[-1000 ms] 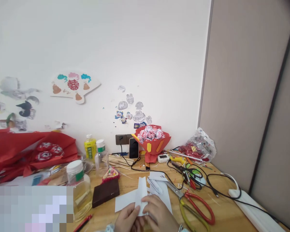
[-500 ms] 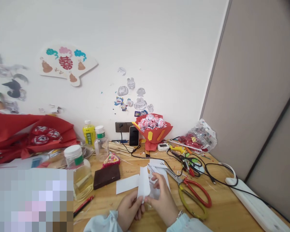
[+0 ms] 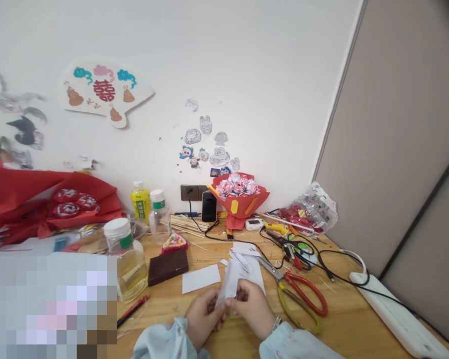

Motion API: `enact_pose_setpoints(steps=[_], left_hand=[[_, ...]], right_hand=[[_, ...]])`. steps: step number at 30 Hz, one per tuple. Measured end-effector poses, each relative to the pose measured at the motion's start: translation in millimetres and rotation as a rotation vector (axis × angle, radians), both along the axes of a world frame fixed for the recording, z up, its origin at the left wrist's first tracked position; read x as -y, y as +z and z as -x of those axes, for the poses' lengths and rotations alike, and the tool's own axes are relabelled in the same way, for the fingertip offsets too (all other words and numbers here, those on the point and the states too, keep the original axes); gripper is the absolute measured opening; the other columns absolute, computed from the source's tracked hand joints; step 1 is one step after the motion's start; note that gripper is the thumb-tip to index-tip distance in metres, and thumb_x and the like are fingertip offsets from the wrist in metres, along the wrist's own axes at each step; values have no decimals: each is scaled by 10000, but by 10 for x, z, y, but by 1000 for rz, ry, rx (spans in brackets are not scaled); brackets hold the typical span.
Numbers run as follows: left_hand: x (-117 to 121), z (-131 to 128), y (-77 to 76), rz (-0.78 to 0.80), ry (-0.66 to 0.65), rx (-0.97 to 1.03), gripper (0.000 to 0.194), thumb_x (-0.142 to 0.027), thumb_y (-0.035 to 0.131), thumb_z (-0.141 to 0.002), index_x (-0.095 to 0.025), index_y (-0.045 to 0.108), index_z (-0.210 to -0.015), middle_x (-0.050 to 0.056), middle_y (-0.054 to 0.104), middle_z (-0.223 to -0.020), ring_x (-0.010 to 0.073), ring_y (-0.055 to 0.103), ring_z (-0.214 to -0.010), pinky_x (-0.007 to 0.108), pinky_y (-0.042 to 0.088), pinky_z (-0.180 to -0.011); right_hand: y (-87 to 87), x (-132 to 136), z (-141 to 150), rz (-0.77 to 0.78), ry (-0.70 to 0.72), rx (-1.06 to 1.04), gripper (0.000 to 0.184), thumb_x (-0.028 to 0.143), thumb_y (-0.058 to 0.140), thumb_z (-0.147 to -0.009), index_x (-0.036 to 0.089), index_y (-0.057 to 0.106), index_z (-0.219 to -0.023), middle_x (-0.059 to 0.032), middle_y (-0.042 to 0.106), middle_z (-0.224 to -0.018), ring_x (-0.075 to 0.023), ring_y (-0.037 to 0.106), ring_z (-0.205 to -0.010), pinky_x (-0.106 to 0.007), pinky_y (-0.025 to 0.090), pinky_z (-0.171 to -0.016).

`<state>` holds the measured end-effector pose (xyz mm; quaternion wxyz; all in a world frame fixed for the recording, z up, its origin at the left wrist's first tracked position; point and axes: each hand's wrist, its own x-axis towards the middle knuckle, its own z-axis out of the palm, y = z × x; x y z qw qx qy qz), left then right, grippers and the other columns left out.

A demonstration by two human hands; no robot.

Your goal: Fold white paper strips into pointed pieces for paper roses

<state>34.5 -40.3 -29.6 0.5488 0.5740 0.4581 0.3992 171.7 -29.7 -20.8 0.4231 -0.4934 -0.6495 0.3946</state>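
Note:
Between both hands is a folded strip of white paper (image 3: 229,285), tilted upward over the table. My left hand (image 3: 205,315) pinches its lower end between thumb and fingers. My right hand (image 3: 255,306) grips the same strip from the right side, fingers curled in. Left of the strip, a white paper rectangle (image 3: 201,279) lies flat on the wood. Behind my hands are more white paper pieces (image 3: 255,271), partly hidden by the right hand. Large scissors (image 3: 303,294) with one red and one yellow-green handle rest to the right, blades pointing at the papers.
A dark brown box (image 3: 168,267), a jar of yellowish liquid (image 3: 129,267) and a red pen (image 3: 132,311) lie left. Behind stand a phone (image 3: 209,207) and a red-wrapped bouquet (image 3: 239,199). Right are black cables (image 3: 346,285) and a white power strip (image 3: 396,316).
The strip has tilted to the right and my right fingers have closed in lower on it. The flat paper rectangle at left is now fully uncovered. The view has shifted slightly.

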Motion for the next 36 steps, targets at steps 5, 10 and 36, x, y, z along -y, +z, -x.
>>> enact_pose_setpoints(steps=[5, 10, 36], left_hand=[[-8, -15, 29, -34, 5, -49, 416, -575, 515, -590, -163, 495, -640, -51, 486, -451, 63, 399, -323, 192, 300, -336], [6, -24, 110, -44, 4, -40, 455, -604, 510, -565, -160, 503, -662, -43, 486, -446, 67, 390, -315, 197, 294, -331], [23, -35, 80, -113, 16, -179, 370, -529, 436, -656, -162, 478, -672, -71, 445, -407, 76, 377, -308, 189, 284, -330]], right_hand=[[26, 6, -8, 3, 7, -39, 123, 231, 585, -593, 128, 518, -584, 40, 459, -511, -96, 420, -495, -203, 334, -463], [50, 10, -34, 55, 142, -112, 174, 292, 556, -633, 118, 553, -635, 11, 495, -549, -116, 458, -529, -218, 351, -480], [-3, 6, -7, 29, 63, -4, 324, 403, 493, -681, 167, 420, -471, 31, 453, -445, -90, 412, -441, -207, 315, -446]])
